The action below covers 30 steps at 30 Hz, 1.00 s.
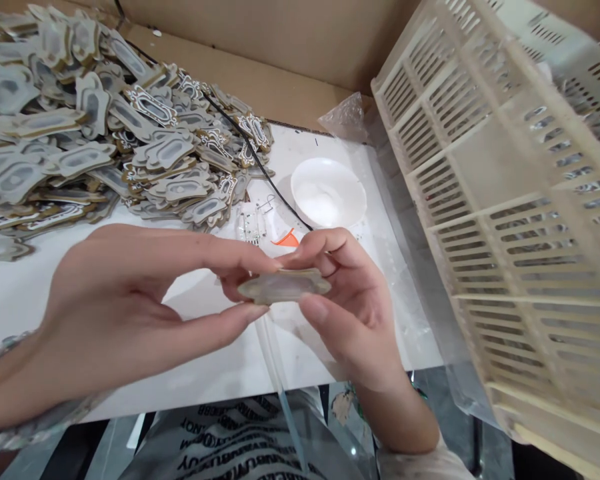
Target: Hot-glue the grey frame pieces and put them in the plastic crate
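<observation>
Both of my hands pinch one flat ornamental plaque (285, 285), seen edge-on, just above the near edge of the white table (20, 293). My left hand (130, 300) grips its left end between thumb and fingers. My right hand (350, 300) grips its right end the same way. A big heap of similar grey and gold plaques (95, 140) covers the table's far left.
A white bowl (329, 192) sits behind my hands, with a black cable (250, 150) running past it and a small orange piece (286, 239) beside it. A tilted cream plastic crate (505, 200) fills the right side. Cardboard (280, 40) walls the back.
</observation>
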Tool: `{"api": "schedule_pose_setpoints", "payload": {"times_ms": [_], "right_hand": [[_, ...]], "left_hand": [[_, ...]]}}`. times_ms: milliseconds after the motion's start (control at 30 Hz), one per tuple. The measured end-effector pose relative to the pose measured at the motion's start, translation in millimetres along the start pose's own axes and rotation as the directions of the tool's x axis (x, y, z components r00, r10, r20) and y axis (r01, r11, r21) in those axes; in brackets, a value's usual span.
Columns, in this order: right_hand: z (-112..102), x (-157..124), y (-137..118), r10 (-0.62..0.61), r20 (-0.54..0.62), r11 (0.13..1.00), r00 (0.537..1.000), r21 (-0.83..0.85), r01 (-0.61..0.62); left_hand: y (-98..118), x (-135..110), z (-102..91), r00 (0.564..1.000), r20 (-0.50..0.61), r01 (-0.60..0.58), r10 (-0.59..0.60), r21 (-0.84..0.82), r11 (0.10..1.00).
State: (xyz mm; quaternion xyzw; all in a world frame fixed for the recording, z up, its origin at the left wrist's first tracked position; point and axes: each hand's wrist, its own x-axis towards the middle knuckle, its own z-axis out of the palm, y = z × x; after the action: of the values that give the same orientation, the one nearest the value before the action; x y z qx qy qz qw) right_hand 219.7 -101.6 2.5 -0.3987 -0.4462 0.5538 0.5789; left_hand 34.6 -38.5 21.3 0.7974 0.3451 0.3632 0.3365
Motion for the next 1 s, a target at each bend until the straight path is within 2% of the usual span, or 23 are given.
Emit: {"api": "schedule_pose_setpoints", "payload": {"times_ms": [67, 167, 367, 433, 567, 700, 833, 933, 1000], "right_hand": [[-3, 0, 1, -0.033, 0.007, 0.999, 0.999, 0.024, 0.033], [-7, -1, 4, -0.065, -0.018, 0.997, 0.998, 0.033, 0.066], [-9, 0, 4, -0.165, -0.030, 0.985, 0.986, -0.066, 0.162], [-9, -1, 3, -0.176, -0.024, 0.980, 0.984, -0.094, 0.173], [-8, -1, 1, -0.178, -0.002, 0.976, 0.984, -0.126, 0.176], [-8, -2, 1, -0.150, 0.010, 0.980, 0.989, -0.128, 0.150], [-9, -5, 4, -0.188, 0.039, 0.970, 0.981, -0.150, 0.192], [-11, -6, 5, -0.288, 0.029, 0.914, 0.957, -0.291, 0.283], [-13, -4, 3, -0.430, 0.036, 0.807, 0.902, -0.433, 0.401]], "left_hand": [[0, 2, 0.0, 0.999, 0.045, 0.020, -0.017, -0.075, 0.997], [-2, 2, -1.2, 0.999, 0.023, 0.037, -0.034, -0.147, 0.988], [-1, -1, -8.4, 0.999, -0.011, -0.049, 0.050, 0.110, 0.993], [0, -1, -9.0, 0.996, -0.018, -0.082, 0.086, 0.146, 0.986], [0, 1, -7.9, 0.992, -0.033, -0.118, 0.125, 0.152, 0.981], [-4, 0, -7.7, 0.994, -0.052, -0.089, 0.096, 0.122, 0.989], [-8, -4, -7.6, 0.998, -0.040, -0.046, 0.047, 0.022, 0.999], [-8, -7, -6.8, 0.999, -0.039, 0.009, -0.012, -0.062, 0.998], [-8, -8, -6.3, 0.997, -0.062, 0.042, -0.048, -0.095, 0.995]]}}
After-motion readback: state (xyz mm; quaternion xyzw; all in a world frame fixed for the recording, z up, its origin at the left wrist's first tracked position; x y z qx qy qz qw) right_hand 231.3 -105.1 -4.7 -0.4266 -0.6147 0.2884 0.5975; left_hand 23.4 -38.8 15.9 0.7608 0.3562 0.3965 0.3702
